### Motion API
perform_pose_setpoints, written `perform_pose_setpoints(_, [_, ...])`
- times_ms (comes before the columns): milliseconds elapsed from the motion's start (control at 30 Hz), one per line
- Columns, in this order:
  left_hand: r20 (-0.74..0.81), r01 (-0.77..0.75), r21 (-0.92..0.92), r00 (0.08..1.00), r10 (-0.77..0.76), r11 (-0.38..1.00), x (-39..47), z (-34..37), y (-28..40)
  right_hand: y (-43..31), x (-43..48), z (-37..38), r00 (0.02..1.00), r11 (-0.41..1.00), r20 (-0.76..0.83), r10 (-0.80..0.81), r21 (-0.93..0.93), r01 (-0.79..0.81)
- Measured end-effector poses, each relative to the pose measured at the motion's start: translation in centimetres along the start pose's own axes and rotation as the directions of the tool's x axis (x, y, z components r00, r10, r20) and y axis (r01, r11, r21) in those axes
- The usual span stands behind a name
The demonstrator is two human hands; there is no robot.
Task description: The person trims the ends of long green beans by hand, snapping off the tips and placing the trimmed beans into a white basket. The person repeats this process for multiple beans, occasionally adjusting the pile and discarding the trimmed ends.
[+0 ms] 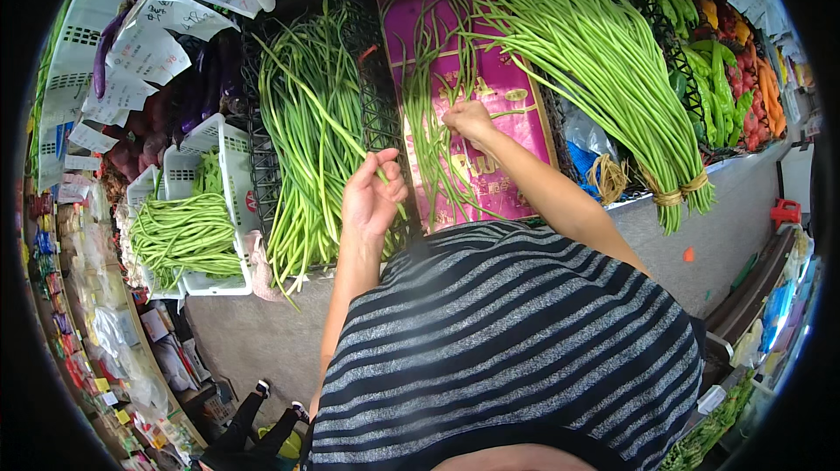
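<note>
My left hand (375,192) is closed around a long garlic scape (321,113), which reaches up and left over the crate of garlic scapes (295,77). Over the purple printed cardboard (525,176), my right hand (467,122) has its fingers curled at a loose spread of long green beans (420,110); whether it grips any is hard to tell. To its right lie large bundles of long beans (590,44), tied near their lower ends with straw-coloured bands (668,197).
White plastic baskets (239,163) at left hold shorter green beans (187,231). Behind stand eggplants (210,77) and hanging price cards (151,54). Peppers (712,90) and carrots (768,97) lie at far right. Twine (607,179) sits beside the cardboard. A person's legs (249,422) show lower left.
</note>
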State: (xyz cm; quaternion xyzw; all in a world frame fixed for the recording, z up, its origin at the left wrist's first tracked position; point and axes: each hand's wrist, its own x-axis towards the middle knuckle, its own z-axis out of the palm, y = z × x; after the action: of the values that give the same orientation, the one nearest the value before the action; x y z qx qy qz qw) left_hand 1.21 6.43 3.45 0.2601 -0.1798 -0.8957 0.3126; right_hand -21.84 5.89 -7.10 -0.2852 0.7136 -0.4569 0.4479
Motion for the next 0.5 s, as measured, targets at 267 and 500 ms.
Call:
perform_pose_setpoints(267, [-0.027,0.025,0.126,0.999,-0.022,0.992,2.0,0.7,-0.9,-4.4,-7.7,-3.8,0.971,0.950,0.201,-0.127,0.306,0.061])
perform_pose_setpoints(500, [-0.120,-0.070,0.464,0.983,0.141,0.883,3.1,2.6,-2.8,-10.1,-12.8,-3.1,0.860,0.774,0.471,-0.198,0.613,-0.158])
